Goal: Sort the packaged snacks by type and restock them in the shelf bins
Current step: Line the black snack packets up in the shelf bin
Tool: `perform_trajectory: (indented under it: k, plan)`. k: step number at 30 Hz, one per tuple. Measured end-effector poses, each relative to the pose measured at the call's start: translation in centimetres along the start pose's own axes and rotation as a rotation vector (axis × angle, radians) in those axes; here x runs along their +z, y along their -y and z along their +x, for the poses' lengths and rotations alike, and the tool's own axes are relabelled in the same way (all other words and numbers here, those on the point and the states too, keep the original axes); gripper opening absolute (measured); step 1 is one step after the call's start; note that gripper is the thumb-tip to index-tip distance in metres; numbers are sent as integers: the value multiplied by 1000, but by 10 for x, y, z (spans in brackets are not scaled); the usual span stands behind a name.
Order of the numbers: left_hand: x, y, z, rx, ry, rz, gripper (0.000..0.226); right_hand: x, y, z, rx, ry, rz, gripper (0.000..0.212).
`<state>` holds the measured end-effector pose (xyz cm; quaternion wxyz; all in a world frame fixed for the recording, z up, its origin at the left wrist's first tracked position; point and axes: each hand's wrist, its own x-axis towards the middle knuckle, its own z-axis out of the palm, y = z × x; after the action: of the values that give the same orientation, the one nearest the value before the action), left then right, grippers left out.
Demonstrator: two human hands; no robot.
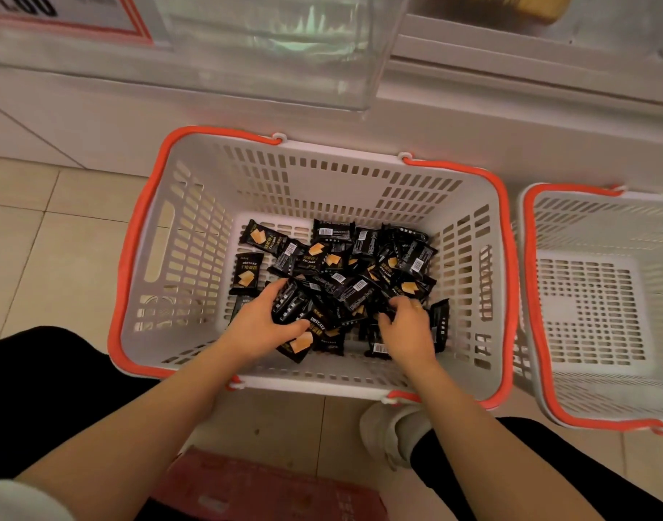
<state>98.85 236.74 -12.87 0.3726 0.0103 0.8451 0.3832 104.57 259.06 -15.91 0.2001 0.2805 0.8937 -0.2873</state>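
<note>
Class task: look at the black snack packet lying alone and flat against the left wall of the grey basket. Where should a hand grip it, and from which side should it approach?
Pinch the black snack packet across its two long side edges, coming straight down from above. It lies flat and face-up on the slotted floor of the grey plastic basket with orange handles, and its right edge meets the pile, so a sideways reach looks blocked.
</note>
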Motion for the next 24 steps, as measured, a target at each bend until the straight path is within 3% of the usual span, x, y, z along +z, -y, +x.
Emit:
perform_trajectory:
  k: [3, 6, 9, 13, 17, 21, 24]
  plan:
    - [0, 0, 4, -43, -3, 35, 85, -6, -24, 17, 0, 99, -265, 44]
    - [0, 1, 7, -77, 1, 14, 81, -7, -32, 28, 32, 155, -314, 47]
    - [-2, -1, 8, -110, 9, -35, 78, 1, -31, 32, 26, 128, -374, 42]
    - [-6, -3, 5, -125, -15, -63, 76, 5, -27, 35, 63, 99, -435, 50]
    - [-9, -6, 3, -109, -30, -96, 77, 0, -25, 33, 132, 149, -344, 60]
    - [-11, -14, 2, -98, -72, -208, 74, -11, -14, 12, 214, 404, 92, 78]
    - [-12, -19, 3, -100, -89, -272, 78, -25, 7, -6, 153, 532, 335, 55]
